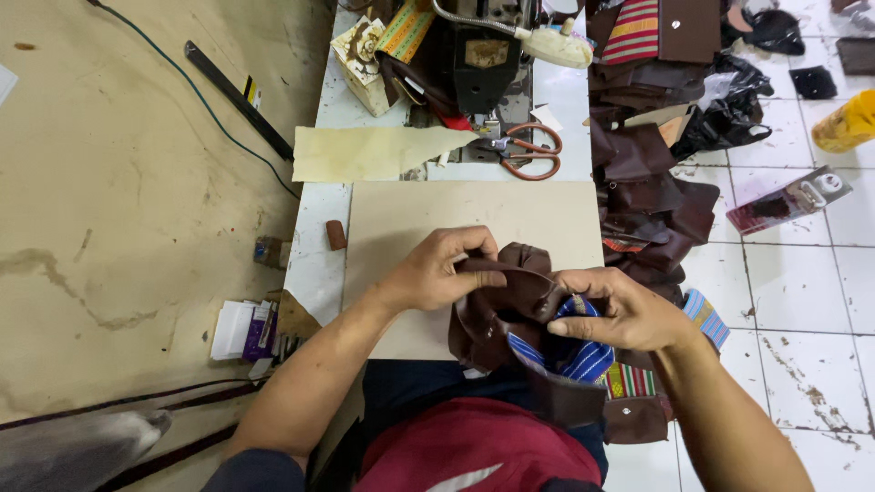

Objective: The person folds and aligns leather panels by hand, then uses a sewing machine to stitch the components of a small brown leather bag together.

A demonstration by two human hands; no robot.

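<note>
Both my hands hold a crumpled brown leather pouch (499, 314) with a blue striped cloth lining (570, 357) showing at its open side. My left hand (437, 270) grips the pouch's upper left edge, thumb on top. My right hand (620, 310) pinches the pouch's right edge where the lining meets the leather. The pouch hangs just above the near edge of a beige board (474, 219) that lies on the white worktable (314, 264). More brown leather hangs under the pouch over my lap.
A black sewing machine (478, 59) stands at the table's far end, with orange-handled scissors (529, 150) and a pale paper pattern piece (365, 153) before it. A heap of brown leather pieces (652, 182) lies at the right. A small brown block (336, 234) sits left of the board.
</note>
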